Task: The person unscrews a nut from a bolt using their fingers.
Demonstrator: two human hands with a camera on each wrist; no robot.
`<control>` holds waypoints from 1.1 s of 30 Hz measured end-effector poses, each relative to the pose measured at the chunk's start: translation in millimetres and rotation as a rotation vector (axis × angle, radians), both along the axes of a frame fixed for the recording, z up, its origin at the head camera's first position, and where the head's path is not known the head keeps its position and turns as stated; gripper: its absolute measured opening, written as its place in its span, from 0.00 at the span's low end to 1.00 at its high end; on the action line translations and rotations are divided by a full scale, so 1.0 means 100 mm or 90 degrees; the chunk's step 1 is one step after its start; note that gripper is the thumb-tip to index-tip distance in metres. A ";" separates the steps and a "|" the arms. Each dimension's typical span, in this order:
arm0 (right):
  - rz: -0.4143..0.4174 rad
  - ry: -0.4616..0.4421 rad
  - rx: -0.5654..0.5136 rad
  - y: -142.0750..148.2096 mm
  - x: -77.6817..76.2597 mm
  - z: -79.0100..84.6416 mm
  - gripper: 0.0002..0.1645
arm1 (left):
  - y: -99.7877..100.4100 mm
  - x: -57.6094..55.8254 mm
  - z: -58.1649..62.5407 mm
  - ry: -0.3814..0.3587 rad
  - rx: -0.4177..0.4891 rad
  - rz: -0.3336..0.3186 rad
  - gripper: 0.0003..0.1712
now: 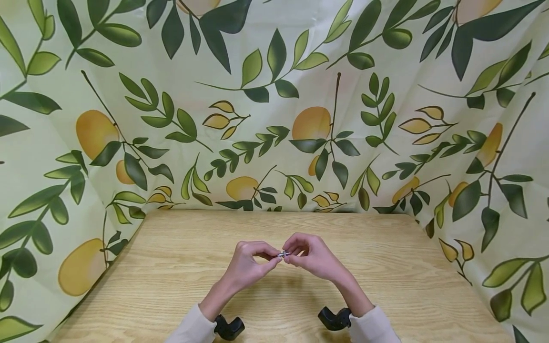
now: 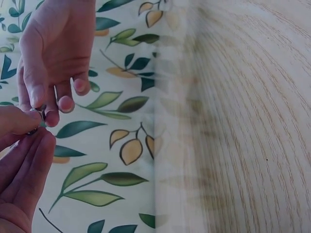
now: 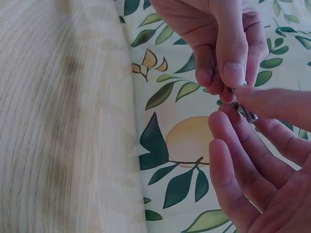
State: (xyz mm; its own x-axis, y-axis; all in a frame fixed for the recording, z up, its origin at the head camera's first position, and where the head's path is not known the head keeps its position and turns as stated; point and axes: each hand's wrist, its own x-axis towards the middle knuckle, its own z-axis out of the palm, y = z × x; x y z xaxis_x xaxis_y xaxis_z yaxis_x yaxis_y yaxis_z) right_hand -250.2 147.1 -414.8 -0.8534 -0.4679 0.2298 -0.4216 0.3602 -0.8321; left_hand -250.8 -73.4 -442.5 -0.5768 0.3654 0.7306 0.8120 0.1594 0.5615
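Close together above the wooden table, my left hand (image 1: 249,267) and right hand (image 1: 315,257) meet at a small silvery bolt (image 1: 283,254). Each hand pinches one end between thumb and fingertips. In the right wrist view, threads show on the bolt (image 3: 250,115) beside the right fingertips, and a wider metal part sits near its middle; whether that is a nut I cannot tell. Fingers cover most of the bolt (image 2: 43,112) in the left wrist view, where the left hand (image 2: 24,170) is below and the right hand (image 2: 58,48) above.
The light wooden table (image 1: 193,233) extends around both hands. A cloth printed with leaves and fruit (image 1: 266,143) hangs behind it and along both sides. Black wrist-mounted devices, a left one (image 1: 229,327) and a right one (image 1: 334,318), sit under the pale sleeves.
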 end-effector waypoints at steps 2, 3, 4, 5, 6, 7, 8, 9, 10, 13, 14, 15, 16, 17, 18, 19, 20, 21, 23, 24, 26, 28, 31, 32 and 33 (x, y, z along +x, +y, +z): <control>-0.004 -0.001 0.002 0.01 0.00 0.00 0.14 | 0.01 0.00 0.00 0.006 -0.002 -0.002 0.10; -0.004 -0.005 0.004 0.01 -0.01 0.00 0.14 | 0.01 -0.01 0.00 0.007 -0.002 -0.002 0.09; -0.001 -0.011 0.005 0.01 -0.01 0.00 0.13 | 0.01 -0.01 0.00 0.007 -0.002 -0.001 0.09; 0.002 -0.018 0.008 0.01 -0.01 0.00 0.13 | 0.01 -0.01 0.00 0.006 -0.002 0.000 0.08; 0.006 -0.026 0.009 0.01 -0.01 0.01 0.11 | 0.01 -0.01 0.00 0.005 -0.002 0.000 0.07; 0.010 -0.034 0.010 0.01 -0.01 0.01 0.11 | 0.01 -0.01 0.00 0.004 -0.003 0.001 0.07; 0.013 -0.040 0.010 0.01 0.00 0.01 0.10 | 0.01 -0.01 0.01 0.003 -0.002 0.001 0.07; 0.015 -0.041 0.011 0.01 0.00 0.02 0.09 | 0.01 0.00 0.01 0.002 -0.001 0.001 0.07; 0.016 -0.041 0.011 0.01 0.00 0.02 0.08 | 0.01 0.00 0.01 0.002 0.000 0.000 0.07; 0.013 -0.027 0.011 0.01 0.00 0.01 0.06 | 0.01 0.00 0.01 0.003 0.002 -0.006 0.07; 0.011 -0.021 0.011 0.01 0.00 0.01 0.05 | 0.01 0.00 0.01 0.003 0.003 -0.008 0.07; 0.010 -0.017 0.009 0.01 0.00 0.01 0.06 | 0.01 0.00 0.02 0.002 0.003 -0.009 0.07; 0.011 -0.013 0.008 0.01 0.00 0.01 0.06 | 0.01 0.00 0.02 -0.001 0.004 -0.010 0.07; 0.008 -0.012 0.007 0.01 0.00 0.00 0.07 | 0.01 0.00 0.02 -0.002 0.004 -0.011 0.07; 0.007 -0.010 0.004 0.01 0.00 0.00 0.07 | 0.01 0.00 0.02 -0.003 0.005 -0.011 0.07; 0.003 -0.010 0.004 0.01 0.00 0.00 0.08 | 0.01 -0.01 0.02 -0.004 0.004 -0.011 0.08; 0.000 -0.009 0.005 0.01 0.00 0.00 0.10 | 0.01 -0.01 0.02 -0.004 0.005 -0.010 0.08; -0.001 -0.007 0.008 0.01 -0.01 0.01 0.11 | 0.01 0.00 0.02 -0.003 0.005 -0.009 0.08; -0.007 -0.015 0.013 0.01 -0.01 0.01 0.11 | 0.01 0.00 0.03 -0.002 0.005 -0.007 0.08; -0.006 -0.019 0.015 0.01 -0.01 0.01 0.11 | 0.01 0.00 0.03 -0.004 0.006 -0.007 0.08; 0.000 -0.030 0.016 0.01 -0.01 0.00 0.10 | 0.01 0.00 0.03 -0.005 0.004 -0.006 0.07; 0.007 -0.043 0.013 0.01 -0.01 0.00 0.10 | 0.01 0.01 0.03 -0.009 0.003 -0.007 0.06; 0.013 -0.043 0.010 0.01 -0.02 -0.01 0.09 | 0.01 0.01 0.03 -0.010 0.002 -0.007 0.06; 0.012 -0.039 0.009 0.01 -0.02 -0.01 0.08 | 0.01 0.01 0.02 -0.009 0.002 -0.007 0.06; 0.011 -0.034 0.009 0.01 -0.02 -0.01 0.07 | 0.01 0.01 0.02 -0.007 0.003 -0.007 0.07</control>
State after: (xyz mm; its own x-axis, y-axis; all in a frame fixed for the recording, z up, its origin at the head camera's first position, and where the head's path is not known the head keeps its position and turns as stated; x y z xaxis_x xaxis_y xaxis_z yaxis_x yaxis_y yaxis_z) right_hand -252.0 147.9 -415.8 -0.8558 -0.4860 0.1772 -0.3831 0.3651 -0.8485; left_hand -249.9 -72.6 -440.4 -0.5805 0.3692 0.7257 0.8076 0.1477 0.5709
